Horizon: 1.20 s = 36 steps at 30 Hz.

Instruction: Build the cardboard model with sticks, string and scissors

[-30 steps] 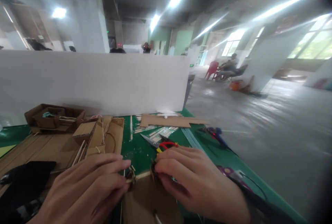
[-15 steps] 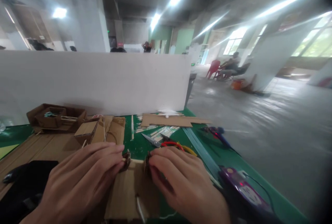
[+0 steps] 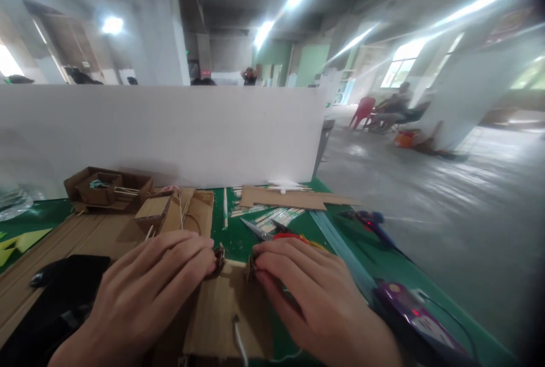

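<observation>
A cardboard piece (image 3: 227,310) lies between my hands at the bottom middle, with a white cord (image 3: 240,344) coming out of its face. My left hand (image 3: 147,287) pinches a small round cardboard disc (image 3: 219,257) at the piece's upper left corner. At the upper right corner, my right hand (image 3: 310,287) has its fingers closed on another small cardboard disc (image 3: 250,266). Both discs stand on edge, a short way apart, by the far edge of the piece. The fingertips are partly hidden behind the discs.
Scissors (image 3: 255,230) and red-handled pliers (image 3: 293,237) lie beyond my right hand. Wooden sticks, cardboard strips (image 3: 283,198), a glue gun (image 3: 370,222) and a purple power strip (image 3: 409,313) are on the green table. Cardboard boxes (image 3: 108,188) stand back left; a white panel (image 3: 170,134) rises behind.
The whole view has shifted, so hands and table things appear further right. Both hands keep their grip on the discs, and the cardboard piece remains between them.
</observation>
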Each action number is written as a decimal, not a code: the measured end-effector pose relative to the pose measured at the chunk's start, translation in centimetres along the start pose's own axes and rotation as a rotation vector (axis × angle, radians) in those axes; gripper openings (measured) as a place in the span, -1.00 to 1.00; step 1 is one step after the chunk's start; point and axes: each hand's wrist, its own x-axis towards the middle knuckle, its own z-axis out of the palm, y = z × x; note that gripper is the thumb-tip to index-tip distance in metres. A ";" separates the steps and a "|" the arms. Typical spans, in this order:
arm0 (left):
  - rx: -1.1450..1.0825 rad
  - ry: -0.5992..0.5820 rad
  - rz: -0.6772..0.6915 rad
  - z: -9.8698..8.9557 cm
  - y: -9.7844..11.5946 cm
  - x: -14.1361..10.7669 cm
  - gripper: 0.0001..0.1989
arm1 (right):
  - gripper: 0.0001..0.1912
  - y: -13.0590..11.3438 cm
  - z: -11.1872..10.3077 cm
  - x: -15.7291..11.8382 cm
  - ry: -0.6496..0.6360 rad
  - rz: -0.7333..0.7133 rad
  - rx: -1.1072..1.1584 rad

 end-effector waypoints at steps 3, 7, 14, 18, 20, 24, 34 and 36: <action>-0.007 0.006 -0.024 -0.1 0.1 0.1 -0.82 | -0.88 -0.1 0.2 -0.1 -0.036 0.034 0.038; -0.039 0.021 -0.041 0.4 0.0 0.1 -0.85 | -0.85 0.0 0.7 -0.4 -0.077 0.074 0.062; -0.354 0.020 -0.177 0.8 0.0 0.5 -0.85 | -0.85 -0.1 0.9 -0.4 -0.110 0.201 0.132; -0.378 0.021 -0.207 0.8 0.4 0.8 -0.88 | -0.91 -0.2 0.8 -0.6 -0.063 0.258 0.136; -0.371 0.033 -0.225 0.9 0.5 0.9 -0.90 | -0.92 0.0 0.9 -0.6 -0.054 0.262 0.147; -0.311 0.036 -0.244 1.0 0.7 0.9 -0.91 | -0.87 0.4 1.1 -0.5 -0.057 0.168 0.119; -0.328 0.003 -0.215 1.0 0.5 0.3 -0.88 | -0.85 0.4 0.8 -0.3 -0.030 0.074 0.047; -0.377 -0.009 -0.239 1.0 0.4 0.4 -0.89 | -0.87 0.6 0.9 -0.4 -0.039 0.116 0.062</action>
